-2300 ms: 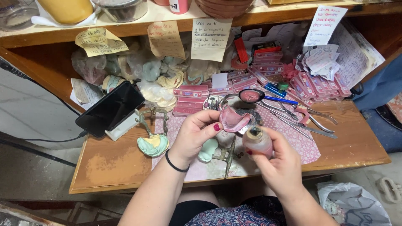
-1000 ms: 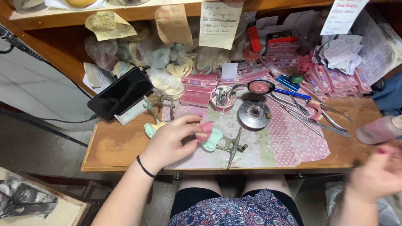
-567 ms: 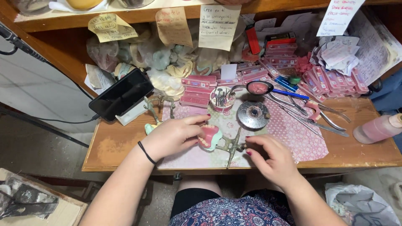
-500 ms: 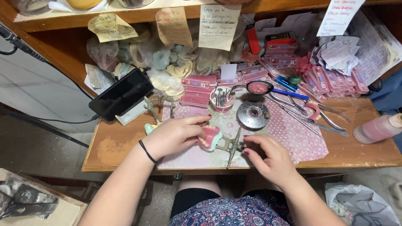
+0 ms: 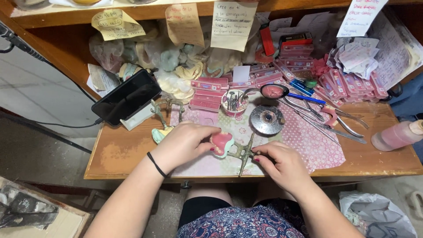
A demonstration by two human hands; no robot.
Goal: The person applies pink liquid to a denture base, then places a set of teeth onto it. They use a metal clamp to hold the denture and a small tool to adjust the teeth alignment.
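Resting on the patterned mat (image 5: pixel 308 141), a pink denture (image 5: pixel 221 143) sits pinched by the left hand (image 5: pixel 185 143); the right hand (image 5: pixel 282 163) pinches the brass articulator (image 5: pixel 243 153) beside it. Round metal lid (image 5: pixel 267 120), bottle (image 5: pixel 396 135) nearby.

A pink denture model (image 5: pixel 221 143) was held by the left hand (image 5: pixel 183 143) on a patterned cloth (image 5: pixel 308 141) spread over the wooden surface (image 5: pixel 119 154). A brass articulator frame (image 5: pixel 241 152), touching the model, was pinched at its end by the right hand (image 5: pixel 282 163). Just behind them a round metal dish (image 5: pixel 267 120) and a cup of burs (image 5: pixel 235 102) were set. A black phone (image 5: pixel 126 97) was propped at the left, and a pink bottle (image 5: pixel 396 135) was laid at the right edge.
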